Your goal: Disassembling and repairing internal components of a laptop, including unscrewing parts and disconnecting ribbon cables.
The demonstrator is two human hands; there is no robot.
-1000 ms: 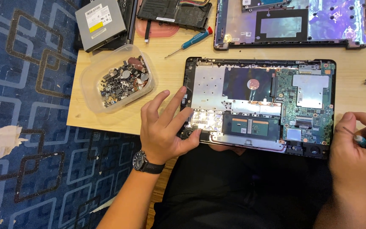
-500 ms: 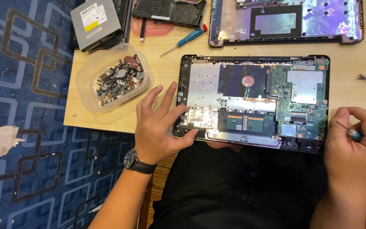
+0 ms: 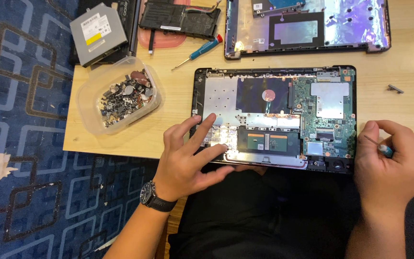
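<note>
An opened laptop base [image 3: 274, 112] with its green circuit board [image 3: 329, 115] bare lies on the wooden board [image 3: 178, 91] in front of me. My left hand [image 3: 190, 156], with a black wristwatch [image 3: 152, 196], rests flat on the laptop's near left corner, fingers spread. My right hand [image 3: 394, 163] is curled around a small blue-handled screwdriver [image 3: 384, 149] just beside the laptop's near right corner.
A clear plastic tub [image 3: 120, 96] of screws and small parts stands at the left. Behind it lie a grey optical drive [image 3: 97, 31], a battery pack [image 3: 178, 19], a blue-and-red screwdriver [image 3: 200, 50] and the laptop's removed bottom cover [image 3: 307, 26]. A small loose part [image 3: 395, 88] lies at right. Blue patterned carpet [image 3: 20, 144] surrounds the board.
The view has shifted and the laptop sits slightly lower in it. My left hand stays on the near left corner; my right hand still grips the screwdriver.
</note>
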